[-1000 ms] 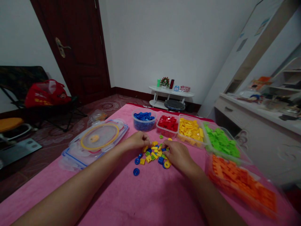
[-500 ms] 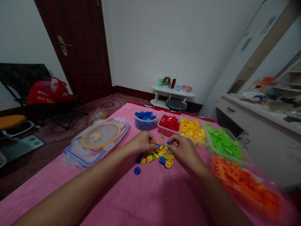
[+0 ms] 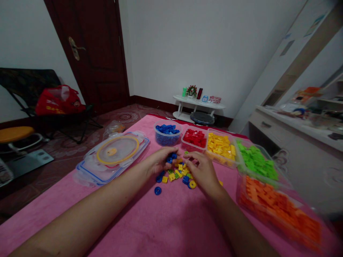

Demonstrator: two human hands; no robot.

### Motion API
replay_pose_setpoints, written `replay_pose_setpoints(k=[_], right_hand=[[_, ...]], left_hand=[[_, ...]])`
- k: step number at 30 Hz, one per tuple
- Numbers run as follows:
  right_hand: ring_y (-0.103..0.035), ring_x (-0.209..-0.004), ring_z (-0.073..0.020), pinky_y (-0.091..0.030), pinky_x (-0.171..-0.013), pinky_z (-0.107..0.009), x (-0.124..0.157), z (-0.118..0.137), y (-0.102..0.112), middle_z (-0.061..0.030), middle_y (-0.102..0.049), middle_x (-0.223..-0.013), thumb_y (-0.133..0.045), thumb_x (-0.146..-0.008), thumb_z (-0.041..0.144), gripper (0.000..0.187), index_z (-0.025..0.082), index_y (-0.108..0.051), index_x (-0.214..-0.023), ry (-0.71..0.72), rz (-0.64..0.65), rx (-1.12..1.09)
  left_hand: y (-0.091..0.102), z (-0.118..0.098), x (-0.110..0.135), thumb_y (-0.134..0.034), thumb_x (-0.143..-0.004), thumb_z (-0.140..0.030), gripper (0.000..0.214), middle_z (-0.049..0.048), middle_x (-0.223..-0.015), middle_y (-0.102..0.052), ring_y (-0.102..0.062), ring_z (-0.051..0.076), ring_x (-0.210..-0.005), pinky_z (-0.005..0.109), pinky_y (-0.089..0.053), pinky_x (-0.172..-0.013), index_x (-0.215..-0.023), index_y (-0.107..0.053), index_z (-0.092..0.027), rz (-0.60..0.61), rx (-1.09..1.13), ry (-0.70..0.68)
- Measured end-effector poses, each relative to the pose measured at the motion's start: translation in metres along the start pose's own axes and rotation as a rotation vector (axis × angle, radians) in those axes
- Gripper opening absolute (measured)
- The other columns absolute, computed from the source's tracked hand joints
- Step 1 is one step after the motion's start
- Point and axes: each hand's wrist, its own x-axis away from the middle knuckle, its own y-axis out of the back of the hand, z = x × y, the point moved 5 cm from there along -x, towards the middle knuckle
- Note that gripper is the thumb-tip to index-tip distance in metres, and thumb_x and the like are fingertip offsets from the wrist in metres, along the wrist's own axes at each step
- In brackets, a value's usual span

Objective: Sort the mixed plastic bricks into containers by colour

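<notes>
A small heap of yellow, blue and green toy bricks (image 3: 179,174) lies on the pink cloth (image 3: 171,221). My left hand (image 3: 160,160) is cupped at the heap's left edge, its fingers curled around several small blue bricks (image 3: 170,158). My right hand (image 3: 201,171) rests on the heap's right side, fingers bent and pinched over pieces I cannot make out. A blue wheel-shaped piece (image 3: 158,191) lies apart, nearer to me.
Clear tubs stand behind and right of the heap: blue bricks (image 3: 167,132), red (image 3: 195,138), yellow (image 3: 221,147), green (image 3: 254,162), orange (image 3: 278,210). Stacked tub lids (image 3: 114,155) lie to the left. A white cabinet (image 3: 297,150) flanks the right edge.
My left hand has gathered blue bricks into its curled fingers. My right hand has dropped from a raised pinch back onto the heap. The camera has shifted slightly.
</notes>
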Motion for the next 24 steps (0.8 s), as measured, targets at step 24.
replay_pose_setpoints(k=[24], right_hand=[[-0.060,-0.089,-0.0167,-0.041,-0.077,-0.025,-0.001,-0.011,-0.023,-0.0046,-0.066,-0.095,-0.051,-0.078,0.011,0.023,0.019,-0.068,-0.093,-0.008,0.261,0.345]], left_hand=[[0.013,-0.022,0.030,-0.073,-0.052,-0.032,0.027,0.0009,-0.070,-0.069,-0.055,0.014,-0.057,0.022,-0.034,-0.051,-0.077,-0.075,-0.024,0.018,-1.902,-0.032]])
